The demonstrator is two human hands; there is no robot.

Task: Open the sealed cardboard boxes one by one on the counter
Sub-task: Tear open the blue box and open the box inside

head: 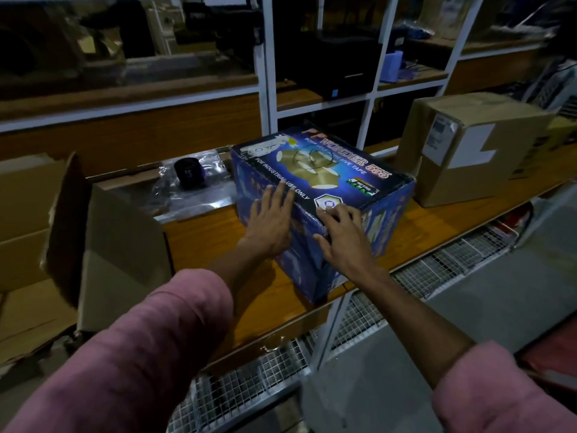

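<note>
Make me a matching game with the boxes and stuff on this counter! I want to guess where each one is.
Things:
1. blue printed cardboard box
2. plain brown cardboard box with white labels
3. small black roll in clear plastic wrap
4. open brown cardboard box with raised flaps

Places:
A. far right on the wooden counter
B. at the left end, beside the counter
C. under both hands, left hand and right hand
D. behind and left of the blue box

Pairs: 1-C, 2-A, 3-D, 4-B
</note>
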